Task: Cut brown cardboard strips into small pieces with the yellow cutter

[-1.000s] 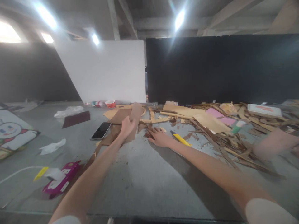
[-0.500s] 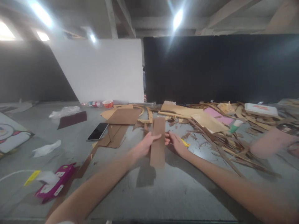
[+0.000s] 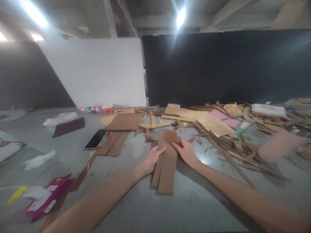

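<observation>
Several flat brown cardboard strips [image 3: 168, 173] overlap in front of me, fanned slightly apart at their lower ends. My left hand [image 3: 152, 158] is closed on their left side, thumb lying across the top. At the upper right, my right hand [image 3: 186, 152] pinches a short cardboard piece [image 3: 173, 137] that lies crosswise over the strips. My left fingers are partly hidden under the cardboard. Just beyond the strips lie torn brown scraps [image 3: 148, 135].
Left of my hands are a phone [image 3: 96, 139], brown sheets [image 3: 125, 121] and a magenta power strip [image 3: 47, 199]. On the right, a heap of cut strips [image 3: 225, 152] spreads toward a pink tumbler [image 3: 279, 145]. A red-and-white paper cup [image 3: 107, 108] stands at the back.
The single upright-looking strip now shows as several overlapping strips, lower and tilted. My right hand has moved onto the short piece at the top. The view has shifted slightly right.
</observation>
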Motion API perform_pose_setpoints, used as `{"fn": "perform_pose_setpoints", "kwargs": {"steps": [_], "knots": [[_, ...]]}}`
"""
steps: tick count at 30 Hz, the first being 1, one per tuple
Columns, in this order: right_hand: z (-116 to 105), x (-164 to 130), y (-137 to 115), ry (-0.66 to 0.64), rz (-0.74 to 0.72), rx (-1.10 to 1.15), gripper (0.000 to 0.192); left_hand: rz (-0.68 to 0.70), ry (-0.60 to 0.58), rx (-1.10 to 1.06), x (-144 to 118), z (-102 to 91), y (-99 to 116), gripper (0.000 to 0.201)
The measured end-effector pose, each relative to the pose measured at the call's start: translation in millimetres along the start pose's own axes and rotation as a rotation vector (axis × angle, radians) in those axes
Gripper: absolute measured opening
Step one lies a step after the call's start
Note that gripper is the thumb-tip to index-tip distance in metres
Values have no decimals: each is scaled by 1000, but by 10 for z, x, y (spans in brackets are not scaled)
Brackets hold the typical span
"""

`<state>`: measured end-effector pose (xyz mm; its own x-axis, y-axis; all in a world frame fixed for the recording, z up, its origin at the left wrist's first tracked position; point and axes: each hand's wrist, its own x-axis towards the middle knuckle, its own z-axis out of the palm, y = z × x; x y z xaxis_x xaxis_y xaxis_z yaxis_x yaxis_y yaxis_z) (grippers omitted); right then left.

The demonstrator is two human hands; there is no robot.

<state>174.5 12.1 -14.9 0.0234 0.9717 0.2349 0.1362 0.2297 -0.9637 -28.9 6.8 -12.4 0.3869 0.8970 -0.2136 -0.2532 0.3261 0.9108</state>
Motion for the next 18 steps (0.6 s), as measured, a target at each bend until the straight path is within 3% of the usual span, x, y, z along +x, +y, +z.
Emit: {"fn": "perform_pose_setpoints", "kwargs": {"steps": [10, 18], "knots": [[-26, -36, -62, 58, 46, -16, 52, 65, -53, 101, -64, 32, -16, 69], [-42, -8, -71, 266, -50, -76, 38, 136, 7, 180, -60, 105, 44, 65]]}}
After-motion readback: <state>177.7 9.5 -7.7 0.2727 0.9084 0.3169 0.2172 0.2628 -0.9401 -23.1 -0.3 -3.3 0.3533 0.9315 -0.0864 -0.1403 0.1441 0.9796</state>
